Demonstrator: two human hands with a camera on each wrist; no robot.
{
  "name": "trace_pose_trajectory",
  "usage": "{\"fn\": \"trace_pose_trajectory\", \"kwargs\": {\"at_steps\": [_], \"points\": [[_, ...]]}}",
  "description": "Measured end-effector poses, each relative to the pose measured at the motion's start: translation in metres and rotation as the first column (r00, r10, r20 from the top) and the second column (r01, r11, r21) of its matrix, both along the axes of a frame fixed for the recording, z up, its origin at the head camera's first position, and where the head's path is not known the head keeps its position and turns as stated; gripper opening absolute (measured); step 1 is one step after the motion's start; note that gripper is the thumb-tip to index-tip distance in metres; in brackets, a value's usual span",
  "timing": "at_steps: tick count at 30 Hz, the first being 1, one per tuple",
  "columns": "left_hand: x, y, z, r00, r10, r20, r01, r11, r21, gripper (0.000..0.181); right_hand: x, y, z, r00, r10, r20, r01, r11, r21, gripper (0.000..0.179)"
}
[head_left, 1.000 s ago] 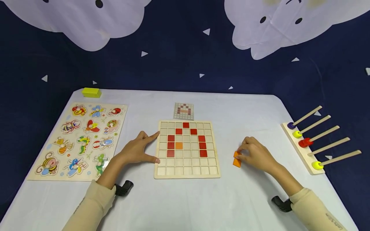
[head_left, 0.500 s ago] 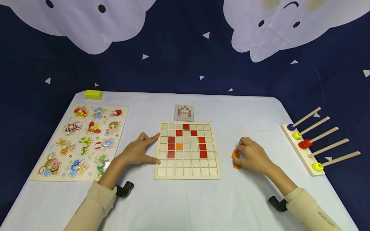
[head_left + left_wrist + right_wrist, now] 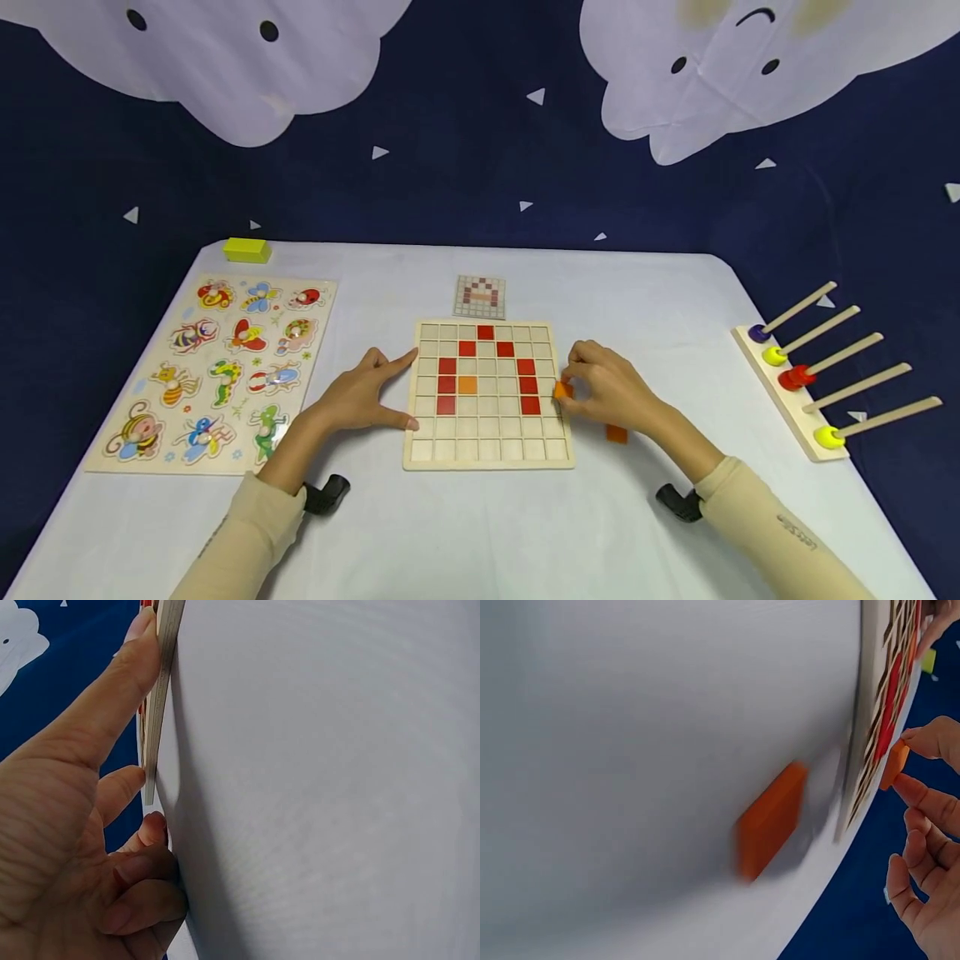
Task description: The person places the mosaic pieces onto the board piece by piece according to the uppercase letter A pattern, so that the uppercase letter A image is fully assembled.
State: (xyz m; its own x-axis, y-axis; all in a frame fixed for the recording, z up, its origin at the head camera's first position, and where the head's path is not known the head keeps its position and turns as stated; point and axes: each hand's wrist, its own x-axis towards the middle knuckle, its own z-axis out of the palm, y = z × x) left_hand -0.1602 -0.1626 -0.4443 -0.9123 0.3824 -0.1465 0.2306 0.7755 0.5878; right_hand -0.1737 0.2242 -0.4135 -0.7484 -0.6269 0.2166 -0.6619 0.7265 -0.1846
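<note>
A wooden grid board (image 3: pixel 487 450) lies mid-table, with several red tiles (image 3: pixel 528 385) forming an arch and one orange tile (image 3: pixel 467 385) in its cells. My left hand (image 3: pixel 356 398) touches the board's left edge with outstretched index finger and thumb; the left wrist view shows its other fingers partly bent. Between thumb and fingertip, my right hand (image 3: pixel 613 387) pinches an orange square tile (image 3: pixel 895 764), held over the board's right edge. Another orange tile (image 3: pixel 772 821) lies on the table below the right hand, partly covered by it in the head view.
A small pattern card (image 3: pixel 480 297) lies behind the board. To the left are an insect puzzle (image 3: pixel 206 421) and a yellow-green block (image 3: pixel 247 251). A bead rack with slanted pegs (image 3: pixel 787 392) stands at the right. Behind the table hangs a dark blue cloth (image 3: pixel 465 192).
My right hand has picked up one of the two orange tiles and carried it left to the board's edge, leaving the other on the table. My left hand keeps its place.
</note>
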Motion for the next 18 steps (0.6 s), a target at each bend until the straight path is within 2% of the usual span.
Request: {"fn": "trace_pose_trajectory", "kwargs": {"at_steps": [7,18], "points": [[0.0,0.001,-0.001,1.0,0.005,0.002,-0.005,1.0,-0.008,0.11,-0.009,-0.034,0.0,0.997,0.069,0.024,-0.068,0.998,-0.018,0.022],[0.0,0.001,0.0,1.0,0.006,0.0,-0.006,1.0,-0.015,0.11,-0.018,-0.072,-0.003,0.991,0.132,0.032,-0.133,0.99,0.036,0.02]]}}
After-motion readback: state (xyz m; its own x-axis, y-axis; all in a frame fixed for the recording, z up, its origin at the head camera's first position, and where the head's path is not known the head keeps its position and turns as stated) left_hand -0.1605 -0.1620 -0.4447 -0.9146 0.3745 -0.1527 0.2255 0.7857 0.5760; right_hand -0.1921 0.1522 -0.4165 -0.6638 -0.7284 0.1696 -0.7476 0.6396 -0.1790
